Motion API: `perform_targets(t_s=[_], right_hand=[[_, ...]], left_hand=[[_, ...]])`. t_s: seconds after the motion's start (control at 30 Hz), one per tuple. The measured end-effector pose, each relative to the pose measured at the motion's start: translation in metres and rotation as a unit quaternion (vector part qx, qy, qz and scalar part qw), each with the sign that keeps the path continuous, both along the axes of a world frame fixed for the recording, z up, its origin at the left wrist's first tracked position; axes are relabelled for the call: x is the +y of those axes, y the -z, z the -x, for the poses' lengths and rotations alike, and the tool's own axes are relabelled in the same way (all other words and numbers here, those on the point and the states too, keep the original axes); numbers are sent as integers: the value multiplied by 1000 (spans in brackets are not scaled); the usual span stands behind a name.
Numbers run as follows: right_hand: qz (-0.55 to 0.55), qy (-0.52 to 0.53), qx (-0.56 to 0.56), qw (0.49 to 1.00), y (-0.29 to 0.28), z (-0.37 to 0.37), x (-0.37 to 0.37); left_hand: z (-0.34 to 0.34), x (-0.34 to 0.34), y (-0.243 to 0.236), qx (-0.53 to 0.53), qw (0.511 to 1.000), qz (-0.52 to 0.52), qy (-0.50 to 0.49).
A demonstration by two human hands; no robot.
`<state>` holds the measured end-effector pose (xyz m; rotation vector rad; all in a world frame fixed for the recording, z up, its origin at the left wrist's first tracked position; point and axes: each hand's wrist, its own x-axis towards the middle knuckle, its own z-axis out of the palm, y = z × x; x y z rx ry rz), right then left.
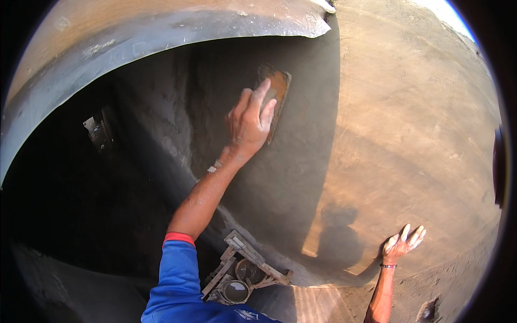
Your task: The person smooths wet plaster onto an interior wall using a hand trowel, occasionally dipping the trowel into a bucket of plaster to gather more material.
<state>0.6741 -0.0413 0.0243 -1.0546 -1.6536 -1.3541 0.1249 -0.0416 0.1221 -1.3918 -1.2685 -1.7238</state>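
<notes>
My left hand [249, 121], its arm in a blue sleeve, is raised to the shaded grey plastered wall [301, 134]. It grips a plastering float [280, 83], a flat rectangular board with an orange-brown back smeared in mortar. The float lies against the wall with its long side nearly upright; its handle is hidden under my fingers. Lower down on the right, my right hand [401, 245], with a dark band at the wrist, is spread toward the sunlit plaster with nothing in it. Its palm is hidden, and it seems to rest on the wall.
A curved pale sheet edge [177, 29] hangs across the upper left. Below stands a mortar-caked wooden frame [250, 250] beside a round bucket [235, 292] with grey contents. A dark recess [91, 204] fills the left side. There is a small hole [428, 310] at lower right.
</notes>
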Motion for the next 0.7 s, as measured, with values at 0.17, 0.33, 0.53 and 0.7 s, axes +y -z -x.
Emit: perform_targets(t_s=[0.17, 0.33, 0.53, 0.7], right_hand=[[0, -24, 5, 1000, 7, 13, 3], [-12, 3, 3, 1000, 2, 12, -1], [-15, -24, -2, 1000, 2, 9, -1], [-16, -7, -1, 1000, -1, 6, 1]], left_hand=[[92, 56, -61, -126, 988, -60, 66], [-1, 41, -62, -38, 999, 5, -10], [-107, 8, 0, 112, 983, 36, 138], [-48, 5, -14, 3, 997, 37, 63]])
